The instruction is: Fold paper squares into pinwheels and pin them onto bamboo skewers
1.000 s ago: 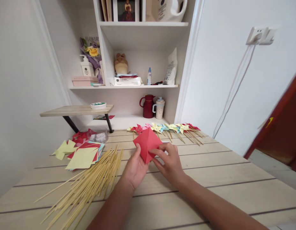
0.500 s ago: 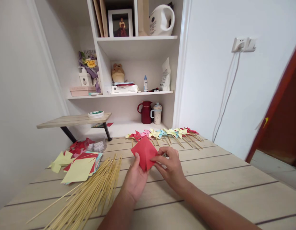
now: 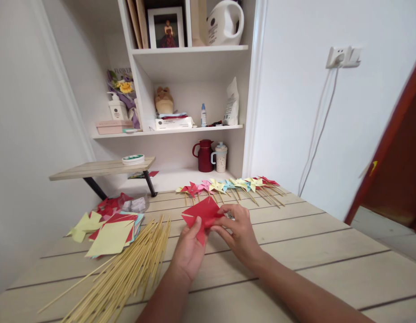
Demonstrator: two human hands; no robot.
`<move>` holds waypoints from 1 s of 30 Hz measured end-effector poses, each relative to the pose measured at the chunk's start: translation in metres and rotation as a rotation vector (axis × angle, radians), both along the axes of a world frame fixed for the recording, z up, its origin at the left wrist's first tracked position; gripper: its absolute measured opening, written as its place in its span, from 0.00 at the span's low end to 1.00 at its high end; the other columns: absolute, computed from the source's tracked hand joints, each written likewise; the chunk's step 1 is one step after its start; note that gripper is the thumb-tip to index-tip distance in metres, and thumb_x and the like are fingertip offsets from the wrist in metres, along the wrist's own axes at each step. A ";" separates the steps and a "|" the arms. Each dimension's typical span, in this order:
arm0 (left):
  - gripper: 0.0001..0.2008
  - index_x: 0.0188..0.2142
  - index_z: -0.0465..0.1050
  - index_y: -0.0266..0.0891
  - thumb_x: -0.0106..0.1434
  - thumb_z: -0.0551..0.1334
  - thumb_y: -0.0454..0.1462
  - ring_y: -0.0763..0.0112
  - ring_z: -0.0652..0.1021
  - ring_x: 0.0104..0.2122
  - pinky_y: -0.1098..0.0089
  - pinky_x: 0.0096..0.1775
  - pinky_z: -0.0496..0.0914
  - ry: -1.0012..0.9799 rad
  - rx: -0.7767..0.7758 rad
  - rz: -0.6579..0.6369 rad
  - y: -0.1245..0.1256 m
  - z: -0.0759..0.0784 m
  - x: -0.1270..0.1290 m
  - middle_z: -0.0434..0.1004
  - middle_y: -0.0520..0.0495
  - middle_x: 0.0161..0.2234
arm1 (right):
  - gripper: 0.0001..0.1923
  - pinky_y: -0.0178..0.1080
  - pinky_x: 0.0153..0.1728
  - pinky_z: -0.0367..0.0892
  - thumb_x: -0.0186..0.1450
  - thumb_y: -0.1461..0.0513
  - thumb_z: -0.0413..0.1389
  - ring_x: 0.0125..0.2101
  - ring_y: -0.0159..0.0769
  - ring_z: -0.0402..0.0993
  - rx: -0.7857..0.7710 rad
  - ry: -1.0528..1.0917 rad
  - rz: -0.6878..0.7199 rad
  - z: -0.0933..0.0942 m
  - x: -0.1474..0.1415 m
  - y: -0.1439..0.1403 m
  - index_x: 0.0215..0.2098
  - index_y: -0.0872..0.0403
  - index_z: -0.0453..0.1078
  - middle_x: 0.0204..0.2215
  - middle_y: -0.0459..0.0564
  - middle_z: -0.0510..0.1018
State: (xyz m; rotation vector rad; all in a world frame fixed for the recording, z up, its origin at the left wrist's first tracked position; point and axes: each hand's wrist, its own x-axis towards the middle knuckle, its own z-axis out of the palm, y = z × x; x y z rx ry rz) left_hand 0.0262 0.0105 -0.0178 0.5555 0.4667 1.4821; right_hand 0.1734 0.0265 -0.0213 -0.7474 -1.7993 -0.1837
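I see red paper square [image 3: 201, 214] held low over table [image 3: 295, 251], in front of pinwheel row [image 3: 228, 185]. Since a second ago it has tipped from upright diamond to flatter; cut slits now show, so folding looks begun. Left hand [image 3: 189, 251] pinches near edge, thumb on top. Right hand [image 3: 240, 233] fingertips pinch right corner, perhaps bending flap inward. Skewers [image 3: 127, 269] lie left, untouched.

Soft, even daylight is filling the room, and nothing is glaring off the pale plank-topped wooden table [image 3: 295, 251]. The forearms are casting only faint, diffuse shadows on it. Straight lines are bowing outward toward the frame's edges, well away from the table. The dark red door [image 3: 392, 179], right of the table, is looking slightly blurred.
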 end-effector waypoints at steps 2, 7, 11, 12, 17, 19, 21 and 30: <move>0.05 0.37 0.80 0.32 0.61 0.68 0.32 0.67 0.82 0.40 0.66 0.51 0.73 -0.016 -0.016 0.004 0.000 0.000 0.000 0.84 0.39 0.41 | 0.05 0.49 0.44 0.59 0.66 0.61 0.61 0.43 0.45 0.70 -0.039 0.020 0.000 -0.001 0.000 0.001 0.31 0.49 0.77 0.39 0.51 0.74; 0.08 0.42 0.78 0.32 0.62 0.66 0.32 0.64 0.82 0.44 0.63 0.53 0.73 -0.024 0.004 -0.035 -0.003 0.003 0.002 0.83 0.37 0.44 | 0.08 0.51 0.48 0.60 0.67 0.61 0.59 0.46 0.45 0.71 -0.171 0.069 0.030 -0.001 0.000 0.003 0.30 0.50 0.77 0.41 0.52 0.73; 0.08 0.44 0.78 0.34 0.65 0.64 0.31 0.64 0.82 0.45 0.64 0.51 0.75 -0.035 0.019 -0.034 -0.003 0.003 0.004 0.83 0.38 0.44 | 0.07 0.51 0.48 0.62 0.65 0.61 0.61 0.46 0.46 0.70 -0.243 0.108 0.035 -0.002 0.000 0.005 0.29 0.50 0.77 0.42 0.52 0.72; 0.08 0.44 0.78 0.34 0.65 0.63 0.31 0.64 0.82 0.45 0.64 0.51 0.75 -0.040 0.017 -0.030 -0.003 0.003 0.005 0.83 0.39 0.43 | 0.05 0.51 0.48 0.64 0.64 0.61 0.62 0.47 0.46 0.70 -0.247 0.125 0.040 -0.001 0.000 0.006 0.29 0.50 0.77 0.42 0.52 0.72; 0.09 0.43 0.77 0.33 0.68 0.58 0.31 0.66 0.82 0.43 0.65 0.50 0.76 -0.100 -0.057 0.054 -0.001 0.010 0.000 0.83 0.38 0.43 | 0.09 0.50 0.47 0.66 0.65 0.64 0.60 0.46 0.45 0.68 -0.149 0.069 0.080 0.002 0.003 0.001 0.43 0.47 0.76 0.42 0.52 0.68; 0.10 0.42 0.77 0.33 0.69 0.57 0.30 0.67 0.82 0.42 0.65 0.50 0.76 -0.143 -0.091 0.097 0.000 0.013 -0.003 0.83 0.38 0.43 | 0.14 0.48 0.44 0.66 0.65 0.67 0.57 0.43 0.43 0.68 -0.086 -0.012 0.066 0.001 0.003 -0.002 0.47 0.47 0.74 0.39 0.51 0.67; 0.09 0.40 0.77 0.33 0.69 0.56 0.30 0.69 0.83 0.40 0.67 0.49 0.76 -0.186 -0.118 0.128 0.000 0.015 -0.007 0.83 0.40 0.42 | 0.17 0.47 0.42 0.64 0.65 0.69 0.56 0.41 0.41 0.67 -0.029 -0.085 0.022 -0.001 0.003 -0.004 0.49 0.47 0.73 0.38 0.50 0.66; 0.11 0.44 0.76 0.33 0.71 0.55 0.33 0.69 0.82 0.40 0.69 0.45 0.77 -0.150 -0.136 0.050 -0.007 0.015 0.000 0.83 0.38 0.44 | 0.10 0.41 0.36 0.57 0.68 0.67 0.54 0.33 0.36 0.64 0.104 -0.201 -0.077 0.000 -0.003 -0.010 0.45 0.49 0.74 0.32 0.47 0.66</move>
